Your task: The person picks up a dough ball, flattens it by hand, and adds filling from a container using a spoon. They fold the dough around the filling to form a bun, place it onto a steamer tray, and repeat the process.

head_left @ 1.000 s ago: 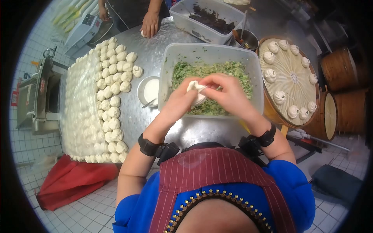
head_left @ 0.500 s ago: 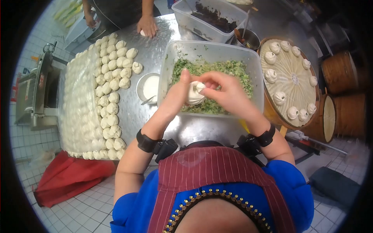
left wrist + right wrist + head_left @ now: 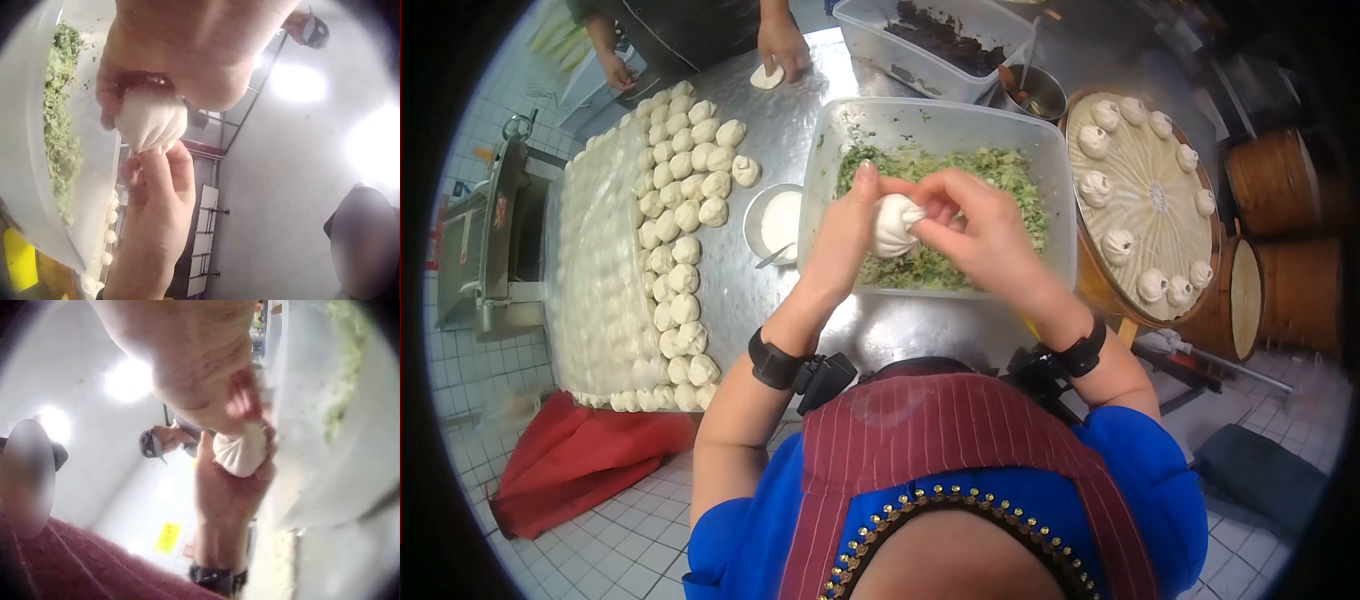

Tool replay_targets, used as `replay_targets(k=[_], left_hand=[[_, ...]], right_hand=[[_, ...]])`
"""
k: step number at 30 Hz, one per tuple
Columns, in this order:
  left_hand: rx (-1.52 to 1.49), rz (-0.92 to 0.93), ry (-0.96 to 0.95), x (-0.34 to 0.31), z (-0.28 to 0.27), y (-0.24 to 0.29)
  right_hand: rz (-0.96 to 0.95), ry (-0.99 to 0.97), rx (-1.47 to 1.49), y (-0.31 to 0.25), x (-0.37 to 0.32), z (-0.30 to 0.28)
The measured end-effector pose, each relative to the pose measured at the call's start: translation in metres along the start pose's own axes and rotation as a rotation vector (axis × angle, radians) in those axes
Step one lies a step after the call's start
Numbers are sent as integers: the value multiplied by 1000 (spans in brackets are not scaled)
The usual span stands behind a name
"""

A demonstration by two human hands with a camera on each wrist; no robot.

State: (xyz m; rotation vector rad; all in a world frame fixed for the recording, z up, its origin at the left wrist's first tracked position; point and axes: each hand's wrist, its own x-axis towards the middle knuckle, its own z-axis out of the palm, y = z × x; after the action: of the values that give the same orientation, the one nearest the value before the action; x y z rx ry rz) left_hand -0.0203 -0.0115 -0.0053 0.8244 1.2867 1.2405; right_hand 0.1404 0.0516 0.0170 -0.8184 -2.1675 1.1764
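Note:
A pleated white bun (image 3: 893,230) is held over a clear plastic tub (image 3: 825,135) of chopped green filling (image 3: 1005,180). My left hand (image 3: 845,240) cradles the bun, its thumb up along the near side and its fingers round the far side. At the bun's right, my right hand (image 3: 980,225) pinches the gathered dough between thumb and fingers. The left wrist view shows folds running down the bun (image 3: 152,122) to the pinching fingertips. In the right wrist view the bun (image 3: 240,452) sits in the left palm, its gathered end hidden behind the right hand.
Rows of dough pieces (image 3: 685,280), partly under plastic, cover the table's left. Nearby stands a bowl of white stuff (image 3: 781,222) with a spoon. A round steamer tray (image 3: 1150,215) at right bears several buns. Behind are a tub of dark filling (image 3: 900,70) and another person's hand (image 3: 782,45) by a dough disc (image 3: 767,77).
The dough's open top has been gathered into a closed twist, and the bun looks rounder. My left thumb has shifted upright beside it. The other person's hand has lifted off a flattened dough disc.

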Motion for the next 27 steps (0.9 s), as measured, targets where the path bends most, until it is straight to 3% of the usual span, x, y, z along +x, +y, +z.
replay_targets(k=[2,3,5,11,13,15,18,21,27], left_hand=[[223,23,61,-3,2,0],[245,-104,39,-5,1,12],[294,-139,-10,0,-10,11],[284,-136,0,6,-10,1],[292,-147,-10,6,-9,3],[101,84,95,-2,1,6],[262,-13,63,-13,6,16],[144,-87,-12,0,-8,1],[114,-152,82,3,-7,6]], right_hand=[[-222,107,-108,-2,-1,8],[-222,103,-104,0,-2,7],[-328,-28,-237,6,-3,3],[-207,-85,-82,-4,3,3],[-280,-53,-134,3,4,2],[-344,-21,-189,5,2,0],[-358,-4,-239,0,-1,0],[-503,-3,-363,-3,0,4],[-516,-10,-248,-1,8,5]])
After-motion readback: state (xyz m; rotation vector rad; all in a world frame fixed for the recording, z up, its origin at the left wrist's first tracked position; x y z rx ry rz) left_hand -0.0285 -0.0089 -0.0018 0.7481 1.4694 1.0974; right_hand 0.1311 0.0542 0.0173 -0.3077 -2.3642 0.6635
